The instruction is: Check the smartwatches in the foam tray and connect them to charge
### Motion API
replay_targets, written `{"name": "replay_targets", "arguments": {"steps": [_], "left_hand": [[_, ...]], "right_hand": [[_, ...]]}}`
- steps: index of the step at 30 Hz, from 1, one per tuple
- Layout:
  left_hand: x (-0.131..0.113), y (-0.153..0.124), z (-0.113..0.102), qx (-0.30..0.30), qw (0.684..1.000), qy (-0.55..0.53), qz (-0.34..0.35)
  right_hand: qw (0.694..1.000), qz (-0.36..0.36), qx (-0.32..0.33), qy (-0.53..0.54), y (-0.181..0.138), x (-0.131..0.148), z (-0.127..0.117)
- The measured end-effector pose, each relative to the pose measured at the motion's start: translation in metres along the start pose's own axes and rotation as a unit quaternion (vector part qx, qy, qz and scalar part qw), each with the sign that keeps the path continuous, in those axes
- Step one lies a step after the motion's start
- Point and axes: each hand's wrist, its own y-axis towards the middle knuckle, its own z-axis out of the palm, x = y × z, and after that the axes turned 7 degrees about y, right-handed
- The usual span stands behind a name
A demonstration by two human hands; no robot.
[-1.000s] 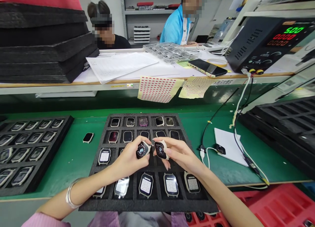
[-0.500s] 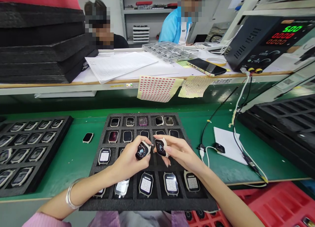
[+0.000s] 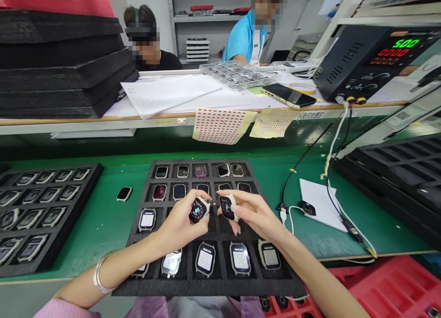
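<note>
Holding one smartwatch body in each hand, the person is working above the middle rows of a black foam tray (image 3: 138, 286) lying on a green bench mat (image 3: 99, 221). The left hand (image 3: 179, 224) is pinching a dark-screened watch body (image 3: 197, 210) between thumb and fingertips, its lit face turned up toward the camera. The right hand (image 3: 253, 214) is likewise pinching a second watch body (image 3: 227, 207), white-cased, between thumb and forefinger, the remaining fingers curling loosely beneath. Both watch bodies are being held just beside one another, not quite touching, clear of the tray's compartments. Below the hands, a front row of watches (image 3: 240, 258) with lit white screens is sitting in separate pockets; behind them, a back row of watches (image 3: 200, 170) is showing dark or tinted faces. A silver bangle (image 3: 99, 275) is circling the left wrist. To the left, a second foam tray (image 3: 74, 212) is holding further watches, and a single loose watch (image 3: 123, 193) is lying on the mat between the two trays. To the right, a charging puck (image 3: 308, 208) with white cable is resting on a sheet of paper (image 3: 322, 214).
</note>
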Motion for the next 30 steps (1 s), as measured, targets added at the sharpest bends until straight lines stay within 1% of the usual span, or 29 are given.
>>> {"name": "replay_targets", "arguments": {"steps": [6, 8, 10, 12, 14, 16, 19, 22, 30], "left_hand": [[0.002, 0.001, 0.000, -0.012, 1.000, 0.008, 0.002], [0.005, 0.001, 0.001, -0.007, 1.000, -0.016, -0.010], [0.008, 0.003, 0.003, 0.018, 0.995, -0.092, -0.036], [0.008, 0.005, 0.003, 0.040, 0.978, -0.196, -0.063], [0.007, 0.006, 0.001, 0.039, 0.957, -0.274, -0.086], [0.006, 0.007, -0.002, 0.031, 0.942, -0.316, -0.107], [0.005, 0.008, -0.005, 0.037, 0.926, -0.356, -0.123], [0.008, 0.008, -0.006, 0.051, 0.919, -0.371, -0.125], [0.014, 0.006, -0.003, 0.088, 0.934, -0.333, -0.095]], "right_hand": [[1.000, 0.002, 0.023, 0.020, -0.001, 0.000, 0.000], [0.999, 0.017, 0.024, 0.039, -0.002, 0.001, 0.000], [0.997, 0.037, 0.020, 0.060, -0.002, 0.002, 0.001], [0.996, 0.048, 0.015, 0.077, -0.001, 0.003, 0.001], [0.995, 0.049, 0.014, 0.083, 0.000, 0.003, 0.001], [0.997, 0.044, 0.011, 0.069, 0.001, 0.002, 0.001], [0.999, 0.036, -0.006, 0.029, 0.002, 0.000, 0.001], [0.999, 0.026, -0.018, 0.007, 0.001, -0.002, 0.001], [0.999, 0.010, -0.034, 0.017, -0.002, -0.003, 0.000]]}}
